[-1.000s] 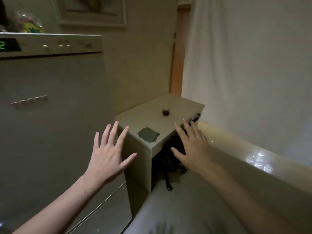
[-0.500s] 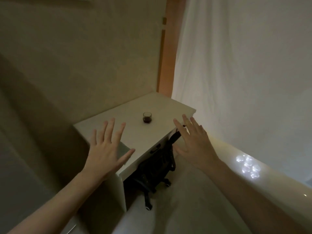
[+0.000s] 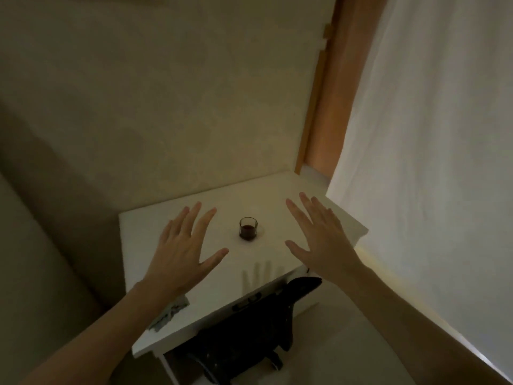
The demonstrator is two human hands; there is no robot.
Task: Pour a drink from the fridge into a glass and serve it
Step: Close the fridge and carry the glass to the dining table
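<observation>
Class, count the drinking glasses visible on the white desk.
1: the glass stands mid-desk, between left hand and right hand; none seems hidden.

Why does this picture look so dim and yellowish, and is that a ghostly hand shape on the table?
Head view: the room is dimly lit with a warm cast; the brightest area is the white curtain, glowing along its lower edge. A faint hand-shaped shadow falls on the white table below the right hand. The wide lens bends the door frame; the glass looks soft.
</observation>
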